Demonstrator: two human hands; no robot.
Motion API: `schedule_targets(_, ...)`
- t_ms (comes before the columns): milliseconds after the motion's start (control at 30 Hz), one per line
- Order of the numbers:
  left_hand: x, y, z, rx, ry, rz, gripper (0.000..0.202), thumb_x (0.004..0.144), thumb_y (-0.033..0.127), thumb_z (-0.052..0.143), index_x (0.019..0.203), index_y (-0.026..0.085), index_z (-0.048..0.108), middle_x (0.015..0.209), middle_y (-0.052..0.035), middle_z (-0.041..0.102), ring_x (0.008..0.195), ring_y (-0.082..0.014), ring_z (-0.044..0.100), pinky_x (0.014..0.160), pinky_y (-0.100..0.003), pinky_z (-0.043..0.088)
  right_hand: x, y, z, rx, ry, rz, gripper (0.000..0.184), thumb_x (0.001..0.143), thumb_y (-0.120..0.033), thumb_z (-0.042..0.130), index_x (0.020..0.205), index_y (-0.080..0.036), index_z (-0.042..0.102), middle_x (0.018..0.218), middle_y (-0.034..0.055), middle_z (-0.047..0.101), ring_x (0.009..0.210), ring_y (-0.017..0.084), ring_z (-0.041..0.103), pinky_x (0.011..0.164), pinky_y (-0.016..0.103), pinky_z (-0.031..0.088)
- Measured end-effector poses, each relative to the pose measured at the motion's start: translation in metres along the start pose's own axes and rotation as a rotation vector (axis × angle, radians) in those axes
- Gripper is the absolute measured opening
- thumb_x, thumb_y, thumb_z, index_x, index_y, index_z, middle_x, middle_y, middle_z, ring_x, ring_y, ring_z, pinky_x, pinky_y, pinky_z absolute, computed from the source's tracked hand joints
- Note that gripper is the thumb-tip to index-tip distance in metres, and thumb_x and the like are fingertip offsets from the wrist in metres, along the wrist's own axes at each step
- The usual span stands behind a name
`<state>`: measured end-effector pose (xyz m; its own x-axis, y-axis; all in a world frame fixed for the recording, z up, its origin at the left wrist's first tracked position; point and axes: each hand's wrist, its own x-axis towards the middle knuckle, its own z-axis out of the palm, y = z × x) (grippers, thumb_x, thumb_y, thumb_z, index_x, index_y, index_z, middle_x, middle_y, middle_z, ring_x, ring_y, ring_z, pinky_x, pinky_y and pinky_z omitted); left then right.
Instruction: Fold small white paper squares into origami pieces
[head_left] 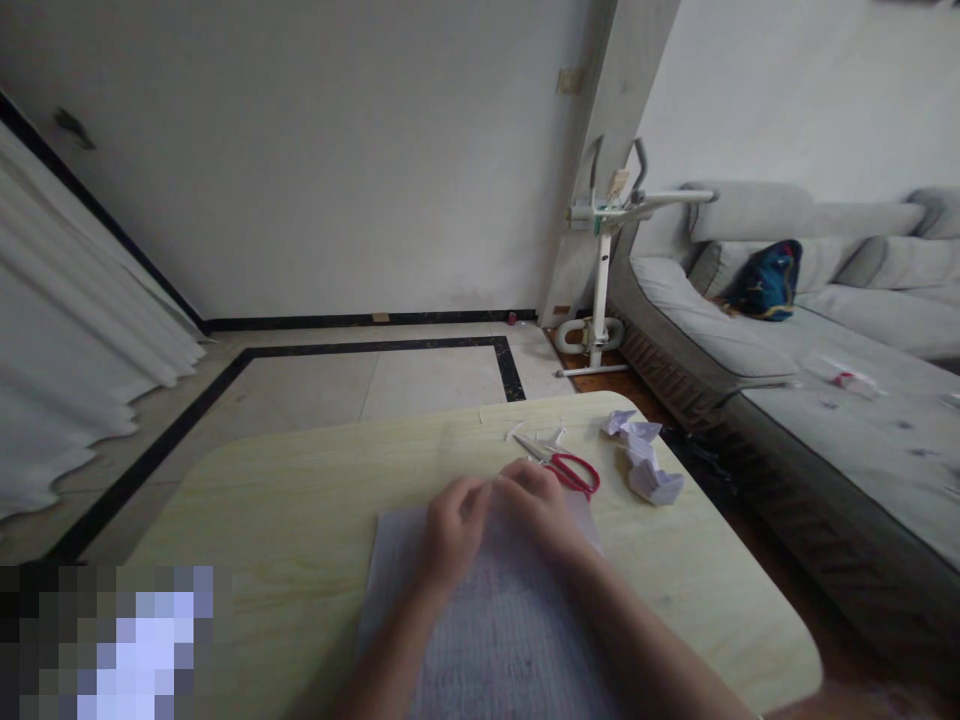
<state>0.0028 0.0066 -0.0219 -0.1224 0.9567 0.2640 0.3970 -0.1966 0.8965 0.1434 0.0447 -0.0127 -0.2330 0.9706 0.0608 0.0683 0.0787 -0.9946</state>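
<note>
A large sheet of paper (510, 620) with lines and faint writing lies on the table in front of me. At its far edge, my left hand (457, 520) and my right hand (536, 505) meet with their fingers bent and pinched at the paper. Blur and the fingers themselves hide the exact grip. Just beyond my right hand rest scissors (576, 472) with red handles, their blades pointing to the far left. Thin white paper scraps (555, 437) are scattered by the blades. Folded paper pieces (643, 455) sit further right.
The pale wooden table (247, 520) has rounded corners. On the right stands a grey sofa (840, 420) carrying a blue bag (772, 280). White exercise equipment (602, 280) is by the wall, and a white curtain (75, 330) hangs at left.
</note>
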Motion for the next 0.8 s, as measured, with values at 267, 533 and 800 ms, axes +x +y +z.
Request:
schedule_targets(267,-0.0005,-0.0065,0.0003,-0.092,0.096,-0.091,0.024,0.086,0.036,0.056,0.085,0.015,0.067,0.076,-0.0051,0.071,0.073,-0.0186,0.067,0.066,-0.025,0.052,0.0031,0.0011,0.0024,-0.059,0.008,0.0,0.012,0.078,-0.03,0.064,0.076,-0.02,0.069,0.073,0.0021,0.07,0.07,0.018,0.063,0.065,0.028,0.05)
schedule_targets(533,0.0014,-0.009,0.0035,-0.107,0.011,-0.107,0.026,0.085,0.039,0.057,0.089,0.016,0.069,0.078,-0.0044,0.071,0.072,-0.0177,0.066,0.065,-0.024,0.051,0.0039,0.0054,0.0018,-0.064,0.039,-0.049,0.016,0.081,-0.032,0.062,0.077,-0.017,0.067,0.074,0.0039,0.069,0.07,0.018,0.063,0.065,0.028,0.05)
schedule_targets(800,0.0017,-0.0069,0.0017,-0.006,0.002,-0.072,0.026,0.088,0.036,0.052,0.082,0.015,0.066,0.071,-0.0033,0.068,0.068,-0.0165,0.064,0.062,-0.023,0.048,0.0006,-0.0015,0.0047,-0.114,0.054,-0.045,0.012,0.082,-0.03,0.061,0.08,-0.02,0.066,0.076,0.0036,0.068,0.071,0.018,0.062,0.065,0.029,0.049)
